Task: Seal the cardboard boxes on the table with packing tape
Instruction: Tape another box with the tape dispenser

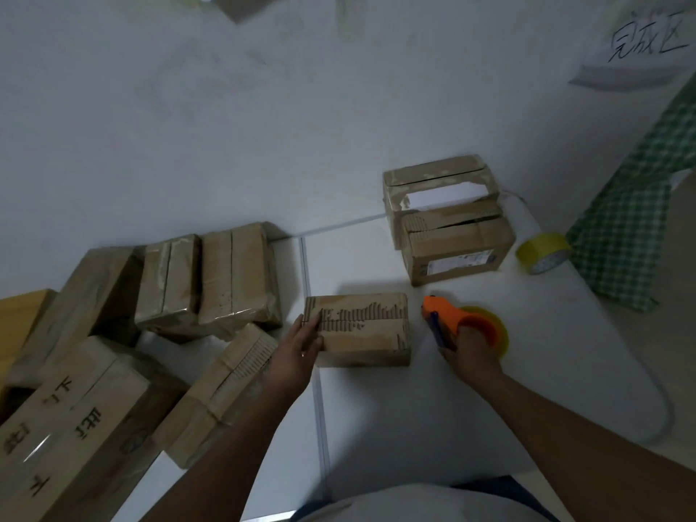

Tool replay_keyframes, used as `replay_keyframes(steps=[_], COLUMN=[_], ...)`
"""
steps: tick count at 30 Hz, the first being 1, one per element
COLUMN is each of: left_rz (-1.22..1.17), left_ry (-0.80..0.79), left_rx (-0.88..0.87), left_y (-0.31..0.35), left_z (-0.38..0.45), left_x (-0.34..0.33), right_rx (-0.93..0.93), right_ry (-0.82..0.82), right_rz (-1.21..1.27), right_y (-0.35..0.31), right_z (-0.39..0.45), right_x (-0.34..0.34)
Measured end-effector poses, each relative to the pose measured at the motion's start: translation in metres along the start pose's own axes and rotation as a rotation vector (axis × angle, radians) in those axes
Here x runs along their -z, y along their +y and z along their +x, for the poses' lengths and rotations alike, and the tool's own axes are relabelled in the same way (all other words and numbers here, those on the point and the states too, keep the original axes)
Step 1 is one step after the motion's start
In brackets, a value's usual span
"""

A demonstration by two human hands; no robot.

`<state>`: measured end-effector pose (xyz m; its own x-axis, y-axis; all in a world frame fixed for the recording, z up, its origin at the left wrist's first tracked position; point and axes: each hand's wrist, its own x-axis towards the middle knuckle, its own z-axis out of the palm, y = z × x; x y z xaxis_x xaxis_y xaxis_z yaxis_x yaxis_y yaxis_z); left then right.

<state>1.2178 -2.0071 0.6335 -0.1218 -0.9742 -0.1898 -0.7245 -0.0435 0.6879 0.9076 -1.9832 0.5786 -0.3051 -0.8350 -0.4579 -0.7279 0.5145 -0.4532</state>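
Small box (361, 327) centre of table (527, 371), long axis left-right. Left hand (301, 348) flat on box's left end. Right hand (467, 350) grips tape dispenser (457, 318) just right of box, nearer seam start.

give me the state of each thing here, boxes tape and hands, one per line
center box: flaps closed, flat on the table, seam looks untaped
left hand: fingers on the center box's left end
right hand: grips the tape dispenser
tape dispenser: orange, loaded with yellow tape, right of the box
spare tape roll: lying loose, untouched
back box: top partly open
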Motion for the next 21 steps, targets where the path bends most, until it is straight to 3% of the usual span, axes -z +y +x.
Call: replay_keyframes(steps=[5,8,14,21], left_rz=[0.019,0.026,-0.022,-0.059], left_ry=[-0.014,-0.018,-0.125,-0.201], left_rx=[-0.018,-0.059,-0.166,-0.329], left_y=[0.0,-0.007,0.002,0.04], left_z=[0.003,0.005,0.014,0.024], left_x=[0.004,0.005,-0.01,-0.043], right_rx=[0.003,0.012,0.01,0.223], right_ry=[0.008,-0.015,0.268,0.151], right_rz=[-0.249,-0.033,0.425,0.383], right_y=[-0.005,-0.021,-0.031,-0.077], right_z=[0.0,-0.002,-0.037,-0.061], right_x=[0.004,0.037,0.109,0.14])
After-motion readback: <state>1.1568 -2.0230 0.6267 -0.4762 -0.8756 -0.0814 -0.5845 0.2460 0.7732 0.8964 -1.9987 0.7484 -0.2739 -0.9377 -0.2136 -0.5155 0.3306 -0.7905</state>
